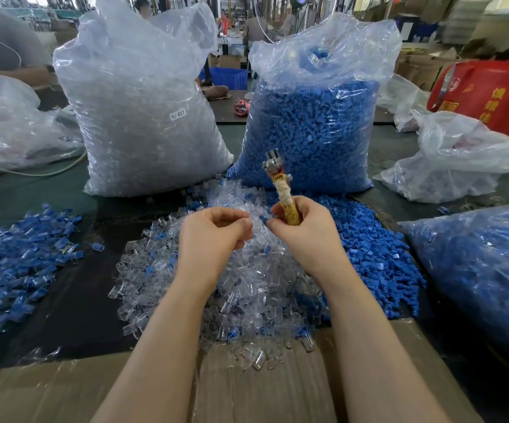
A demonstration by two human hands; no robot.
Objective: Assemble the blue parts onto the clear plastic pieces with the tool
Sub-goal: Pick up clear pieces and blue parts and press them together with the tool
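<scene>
Cardboard flap (247, 389) lies nearest, at 6 o'clock, with a few loose clear pieces spilled onto it. Above it both forearms reach into the working heap.

Left hand (213, 236): fingers curled, tips pinched together at 12 o'clock of the palm; I judge it holds a clear plastic piece, but the piece is too transparent to confirm. Right hand (303, 232): wrapped round the tape-bound handle of the tool (280, 190), whose metal head points up toward 12 o'clock. A small blue part (264, 220) shows at its fingertips. The hands sit just beside each other, fingertips almost meeting.

Stock: clear pieces heap (241, 285) directly under the hands; loose blue parts (375, 257) at 3 o'clock; finished assemblies pile (18, 257) at 9 o'clock. Bag of clear pieces (143, 111) at 11 o'clock, bag of blue parts (314, 123) at 1 o'clock.

Step in hand, my judgement: mating blue part to clear piece. To do it well, I'd line the two up squarely by fingertip first, keep the tool steady in the palm, then bring its head down only once the part is seated straight. A skewed start risks a jam or cracked plastic.
</scene>
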